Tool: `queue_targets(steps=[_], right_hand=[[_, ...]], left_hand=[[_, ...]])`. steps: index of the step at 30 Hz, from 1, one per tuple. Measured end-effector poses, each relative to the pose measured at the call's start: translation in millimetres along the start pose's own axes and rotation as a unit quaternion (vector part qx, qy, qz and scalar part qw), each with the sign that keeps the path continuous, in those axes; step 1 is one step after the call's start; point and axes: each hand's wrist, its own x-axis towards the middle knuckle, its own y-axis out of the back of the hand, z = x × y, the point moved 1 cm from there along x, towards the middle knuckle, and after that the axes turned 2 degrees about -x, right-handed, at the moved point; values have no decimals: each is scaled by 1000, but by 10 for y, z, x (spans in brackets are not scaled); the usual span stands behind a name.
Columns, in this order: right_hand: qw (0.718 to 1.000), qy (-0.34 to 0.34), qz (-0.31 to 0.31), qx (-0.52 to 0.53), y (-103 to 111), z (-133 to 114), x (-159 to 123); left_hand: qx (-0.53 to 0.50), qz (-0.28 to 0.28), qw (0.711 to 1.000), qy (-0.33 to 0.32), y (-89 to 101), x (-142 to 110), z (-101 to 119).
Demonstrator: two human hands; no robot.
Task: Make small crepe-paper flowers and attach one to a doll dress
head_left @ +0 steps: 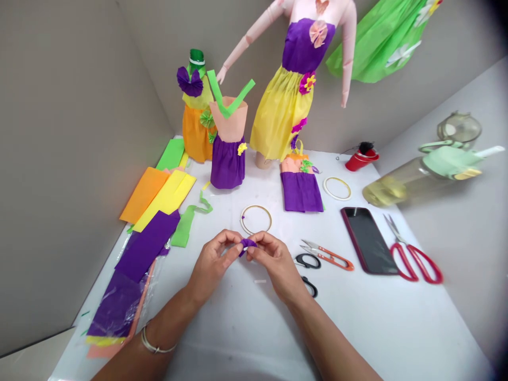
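Note:
A small folded piece of purple crepe paper (248,243) is pinched between both hands, over the middle of the white table. The fingers of my left hand (217,260) close on its left end. My right hand (274,261) grips the other end, and a bit of white shows at those fingertips, too small to name. Just beyond the fingers lies a roll of tape (271,218) with a purple speck on its rim. A short white strip (260,281) rests on the table below the hands. Black-handled scissors (308,261) lie partly hidden behind my right hand.
Orange thread snips (333,257), a phone (369,241), red scissors (416,259) and a bottle (413,177) are on the right. Coloured paper sheets (148,246) line the left edge. Paper dresses (228,164) and a dressed mannequin (280,114) stand at the back.

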Motion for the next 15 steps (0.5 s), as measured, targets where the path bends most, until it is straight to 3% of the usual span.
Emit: queue_targets(steps=[15], right_hand=[[999, 0, 25, -30, -22, -102, -15]], left_hand=[[-37, 45, 998, 16, -23, 5, -15]])
